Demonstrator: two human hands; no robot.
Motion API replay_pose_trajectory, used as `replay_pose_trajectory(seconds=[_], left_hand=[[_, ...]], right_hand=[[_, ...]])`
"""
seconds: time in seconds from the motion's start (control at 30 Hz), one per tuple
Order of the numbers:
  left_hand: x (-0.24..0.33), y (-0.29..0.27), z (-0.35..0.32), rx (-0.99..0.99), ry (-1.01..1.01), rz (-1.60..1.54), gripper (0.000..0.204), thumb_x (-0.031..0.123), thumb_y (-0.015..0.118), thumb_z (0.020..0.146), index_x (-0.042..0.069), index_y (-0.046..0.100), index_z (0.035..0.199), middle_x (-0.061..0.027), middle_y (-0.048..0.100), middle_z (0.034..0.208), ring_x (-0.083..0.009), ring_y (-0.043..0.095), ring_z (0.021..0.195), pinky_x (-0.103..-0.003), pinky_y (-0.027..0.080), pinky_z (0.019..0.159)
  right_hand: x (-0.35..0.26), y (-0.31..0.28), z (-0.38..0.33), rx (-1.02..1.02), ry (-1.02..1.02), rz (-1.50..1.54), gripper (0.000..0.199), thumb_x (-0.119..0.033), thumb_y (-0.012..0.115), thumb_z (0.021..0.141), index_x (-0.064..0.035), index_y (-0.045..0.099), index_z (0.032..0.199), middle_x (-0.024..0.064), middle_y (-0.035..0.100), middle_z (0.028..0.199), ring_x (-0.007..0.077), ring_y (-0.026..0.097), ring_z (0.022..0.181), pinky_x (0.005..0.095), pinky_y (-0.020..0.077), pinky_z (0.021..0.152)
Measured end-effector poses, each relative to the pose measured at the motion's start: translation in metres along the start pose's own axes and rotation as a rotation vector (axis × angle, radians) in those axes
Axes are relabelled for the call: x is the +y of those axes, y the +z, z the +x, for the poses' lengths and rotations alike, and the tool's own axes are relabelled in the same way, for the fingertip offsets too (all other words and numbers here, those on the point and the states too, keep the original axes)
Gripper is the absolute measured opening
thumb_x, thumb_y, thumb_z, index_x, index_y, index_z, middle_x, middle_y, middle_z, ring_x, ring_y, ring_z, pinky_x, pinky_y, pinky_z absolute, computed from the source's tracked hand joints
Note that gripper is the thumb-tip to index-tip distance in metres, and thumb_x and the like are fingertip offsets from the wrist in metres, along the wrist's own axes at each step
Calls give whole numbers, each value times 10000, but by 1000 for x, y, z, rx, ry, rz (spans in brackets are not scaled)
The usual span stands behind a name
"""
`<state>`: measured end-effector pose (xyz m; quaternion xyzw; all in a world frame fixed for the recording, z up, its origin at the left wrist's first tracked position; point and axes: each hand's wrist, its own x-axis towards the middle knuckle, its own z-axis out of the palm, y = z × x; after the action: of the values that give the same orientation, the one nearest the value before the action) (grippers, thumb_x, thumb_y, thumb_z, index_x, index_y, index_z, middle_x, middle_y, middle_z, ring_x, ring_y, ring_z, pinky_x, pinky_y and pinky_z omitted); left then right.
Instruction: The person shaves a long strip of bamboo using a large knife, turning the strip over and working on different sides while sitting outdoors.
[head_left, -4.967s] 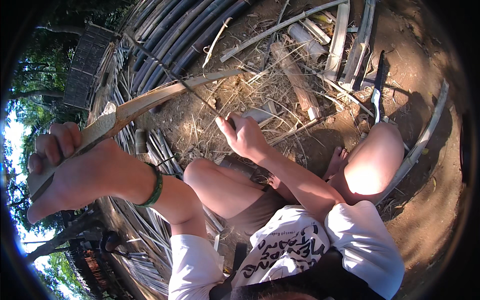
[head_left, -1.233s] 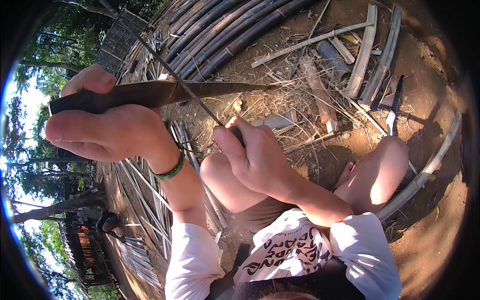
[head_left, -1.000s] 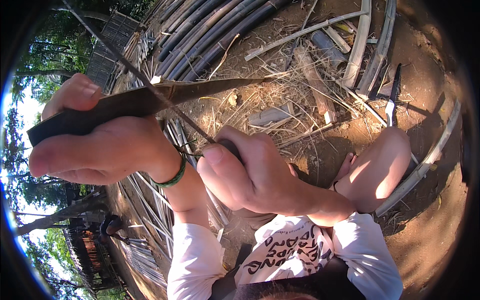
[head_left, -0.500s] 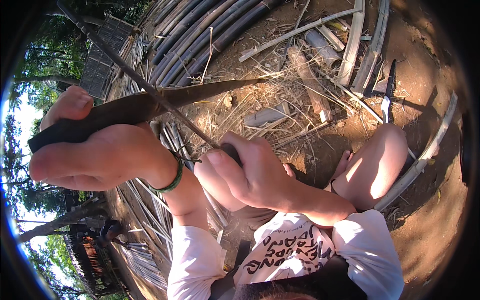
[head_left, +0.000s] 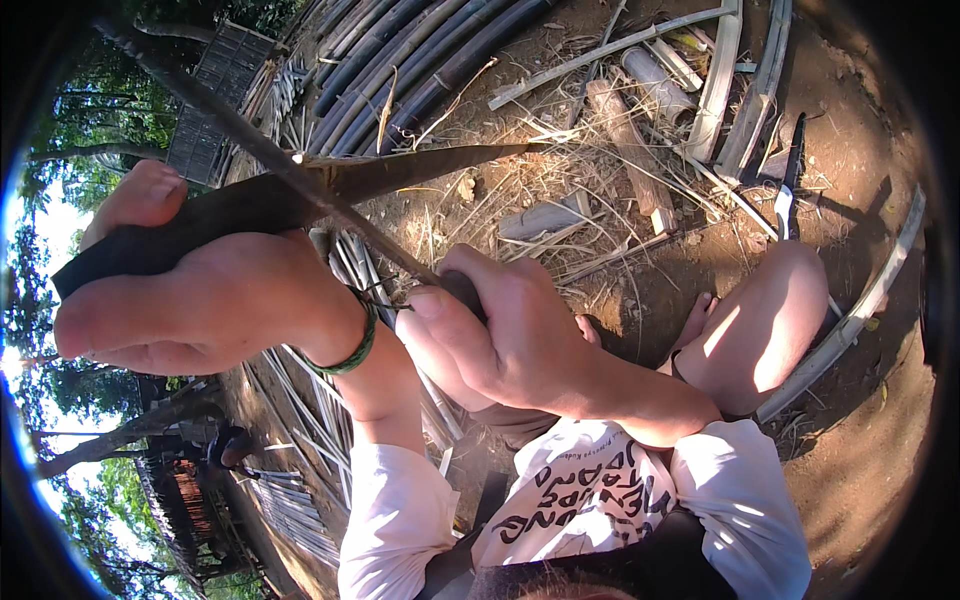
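Bamboo strip (head_left: 300, 195) lies gripped in the left hand (head_left: 190, 300), fingers wrapped around its dark near end, reaching toward the ground's far edge. Across it runs a thin blade (head_left: 330, 205), its handle clenched inside the right hand (head_left: 500, 335).

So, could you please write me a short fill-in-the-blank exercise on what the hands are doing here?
1. The left hand grips a long, flat bamboo ____.
2. The right hand grips the handle of a knife whose blade lies ____ the strip.
3. The left wrist wears a ____ band.
4. The ground is bare ____.

Missing words: strip; across; green; earth
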<state>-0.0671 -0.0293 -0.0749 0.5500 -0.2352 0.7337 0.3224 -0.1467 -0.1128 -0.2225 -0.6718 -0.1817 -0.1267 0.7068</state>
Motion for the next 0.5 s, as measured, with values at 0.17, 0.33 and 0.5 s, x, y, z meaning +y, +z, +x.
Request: replay_pose_trajectory(seconds=[0.17, 0.33, 0.5], left_hand=[[1, -3, 2, 11, 14, 62, 716, 610, 226, 1014, 57, 471, 629, -71, 499, 553, -169, 491, 520, -263, 440, 526], [-6, -5, 4, -3, 48, 49, 752, 636, 213, 1001, 41, 483, 628, -78, 498, 556, -190, 507, 535, -272, 449, 541], [-14, -15, 7, 9, -32, -12, 778, 683, 230, 971, 18, 473, 648, -119, 508, 601, -217, 521, 566, -282, 452, 557]], right_hand=[[23, -8, 3, -50, 277, -53, 422, -334, 494, 998, 34, 573, 809, 213, 561, 583, 413, 580, 546, 457, 430, 518], [23, -2, 5, 34, 101, 59, 476, -371, 558, 965, 47, 573, 737, 203, 506, 475, 388, 573, 478, 468, 433, 477], [55, -6, 8, 54, 210, -36, 522, -396, 543, 969, 48, 544, 694, 207, 534, 509, 412, 574, 498, 476, 439, 501]])
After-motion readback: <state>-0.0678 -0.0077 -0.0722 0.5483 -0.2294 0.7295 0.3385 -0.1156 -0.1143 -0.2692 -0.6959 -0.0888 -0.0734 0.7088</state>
